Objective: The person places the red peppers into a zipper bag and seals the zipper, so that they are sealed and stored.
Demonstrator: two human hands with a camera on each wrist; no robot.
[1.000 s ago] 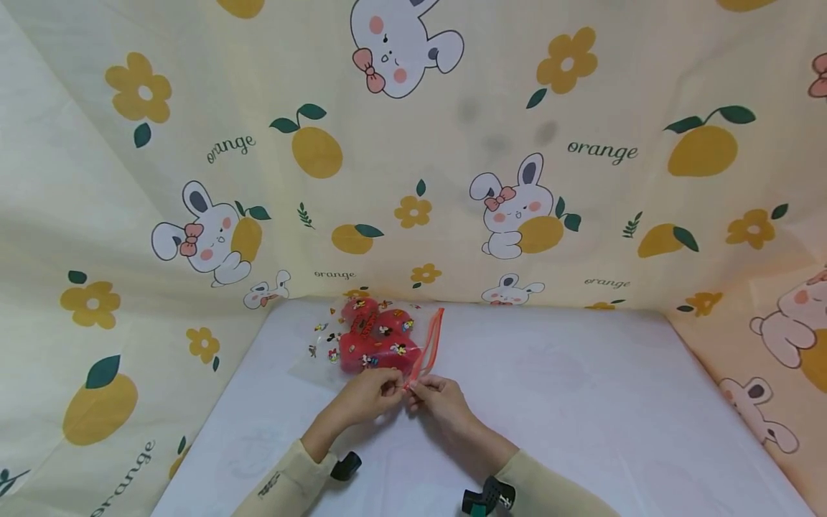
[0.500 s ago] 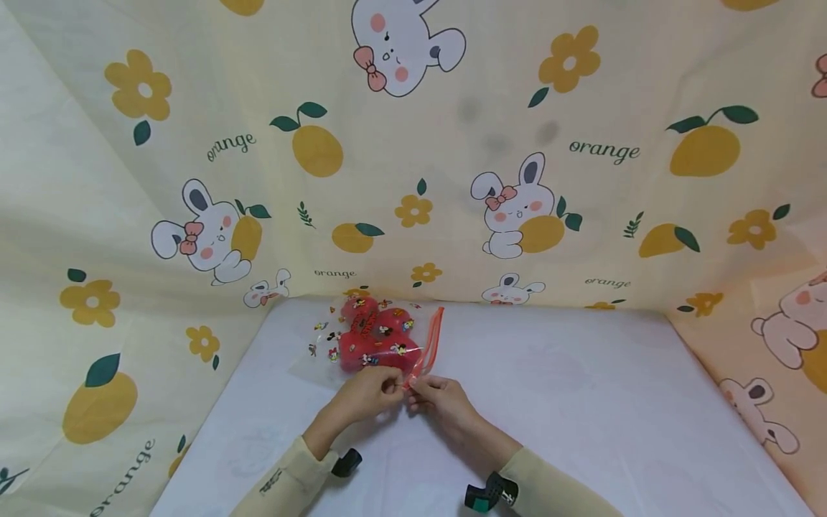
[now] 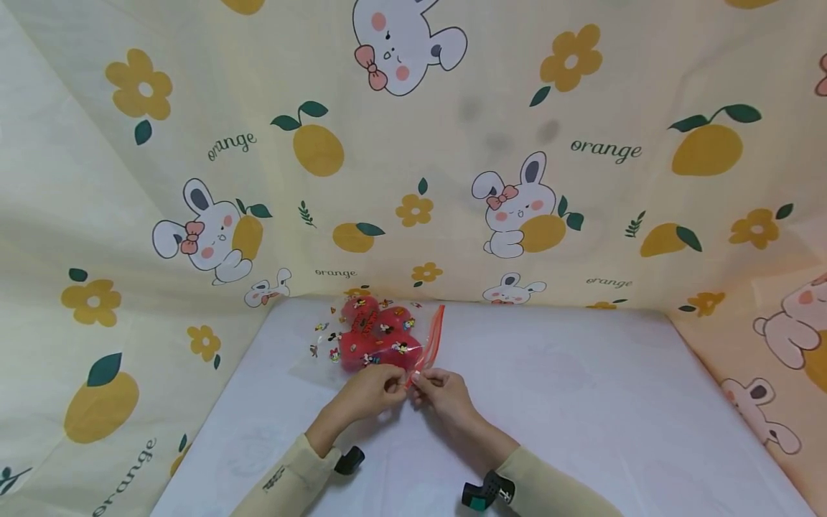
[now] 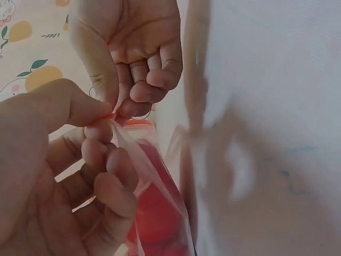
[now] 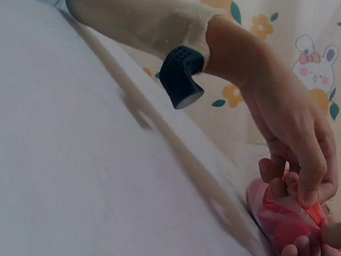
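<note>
A clear zip bag [image 3: 323, 366] printed with small cartoon figures lies at the back left of the table, with several rounded red things [image 3: 381, 352] inside; their kind is hard to tell. Its orange-red zip strip [image 3: 434, 336] runs along the right edge. My left hand [image 3: 371, 393] pinches the bag's near corner beside the strip, thumb against the index finger in the left wrist view. Right beside it, my right hand [image 3: 447, 399] pinches the near end of the strip between thumb and finger. The fingertips of both hands almost meet and partly hide that corner.
A white-covered table [image 3: 581, 402] extends to the right and front of the bag. Behind it hangs a cream curtain [image 3: 446, 158] printed with rabbits and oranges, which also rises at both sides. Black wrist cameras [image 3: 489, 491] sit at both sleeves.
My right hand has shifted slightly farther along the zip strip, away from me. The two edges of the strip now lie closer together. The left hand keeps its pinch nearly unmoved.
</note>
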